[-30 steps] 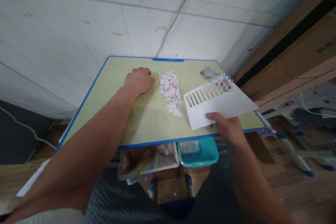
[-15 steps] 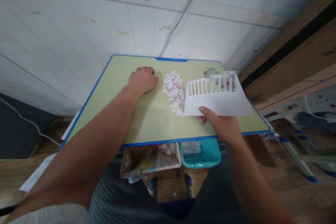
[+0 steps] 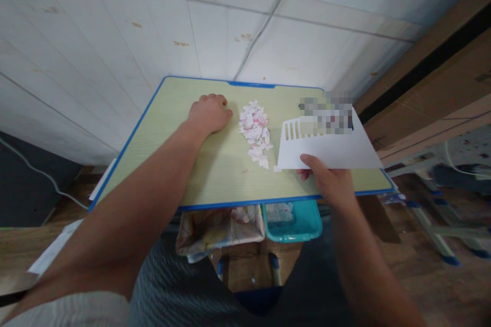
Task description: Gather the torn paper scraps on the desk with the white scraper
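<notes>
My left hand (image 3: 210, 113) rests on the pale green tabletop, left of a pile of torn paper scraps (image 3: 255, 125), its fingers slightly bent and the thumb apart. It holds nothing. My right hand (image 3: 326, 176) grips the near edge of a white sheet with a row of slots (image 3: 330, 152), thumb on top and fingers underneath. The sheet is to the right of the pile, apart from it. One small scrap (image 3: 277, 168) lies by the sheet's left corner. A blurred patch covers the sheet's upper right part.
The small table (image 3: 215, 184) has a blue rim and stands against a white wall (image 3: 153, 25). Under its near edge are a lined bin (image 3: 220, 242) and a teal tub (image 3: 307, 222) with paper inside. Cardboard boxes (image 3: 441, 71) stand on the right.
My right hand has moved a little to the right with the slotted sheet, leaving a gap between it and the scraps. My left hand has stayed in place.
</notes>
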Action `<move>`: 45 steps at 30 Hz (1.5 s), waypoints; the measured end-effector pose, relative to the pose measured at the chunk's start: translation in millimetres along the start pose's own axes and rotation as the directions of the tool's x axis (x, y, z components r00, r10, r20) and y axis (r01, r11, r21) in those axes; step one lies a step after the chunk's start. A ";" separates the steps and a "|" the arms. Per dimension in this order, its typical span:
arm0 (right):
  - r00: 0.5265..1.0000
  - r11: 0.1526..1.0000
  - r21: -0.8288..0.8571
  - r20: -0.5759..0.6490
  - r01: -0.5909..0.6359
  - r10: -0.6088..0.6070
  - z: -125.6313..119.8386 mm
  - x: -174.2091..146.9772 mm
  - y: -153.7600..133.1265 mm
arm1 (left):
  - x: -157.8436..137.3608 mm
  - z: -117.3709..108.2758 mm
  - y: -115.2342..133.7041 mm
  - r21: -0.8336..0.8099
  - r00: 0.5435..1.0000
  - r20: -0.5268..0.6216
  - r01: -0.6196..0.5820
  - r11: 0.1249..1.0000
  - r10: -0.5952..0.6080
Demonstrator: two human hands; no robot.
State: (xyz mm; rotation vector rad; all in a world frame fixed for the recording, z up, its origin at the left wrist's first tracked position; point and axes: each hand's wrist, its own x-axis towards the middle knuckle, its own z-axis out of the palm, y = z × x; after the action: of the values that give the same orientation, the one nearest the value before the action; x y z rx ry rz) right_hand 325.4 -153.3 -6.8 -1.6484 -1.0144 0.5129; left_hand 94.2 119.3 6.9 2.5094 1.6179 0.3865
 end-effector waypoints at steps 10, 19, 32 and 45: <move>0.998 0.984 0.171 -0.013 -0.053 0.056 -6.5 -3.0 0.9 | -2.5 -2.6 3.7 0.047 1.000 0.007 -0.005 0.999 0.004; 0.995 0.967 0.235 0.047 -0.097 0.088 -8.2 -1.4 9.5 | -1.2 -1.5 3.0 0.037 1.000 0.017 0.006 0.999 -0.007; 0.985 0.994 -0.044 0.143 0.100 -0.092 -9.4 -1.3 -4.6 | -3.1 -3.5 5.3 0.039 1.000 0.017 0.013 0.999 -0.014; 0.980 0.988 -0.102 0.173 0.119 -0.100 -1.8 -9.3 -10.0 | -5.5 -6.5 8.6 0.064 1.000 0.030 -0.005 0.998 0.003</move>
State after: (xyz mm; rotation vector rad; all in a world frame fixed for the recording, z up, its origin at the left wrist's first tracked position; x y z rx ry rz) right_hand 318.2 -161.5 1.6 -1.6570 -1.2711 0.5357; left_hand 97.7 110.6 14.5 2.5519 1.6397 0.3003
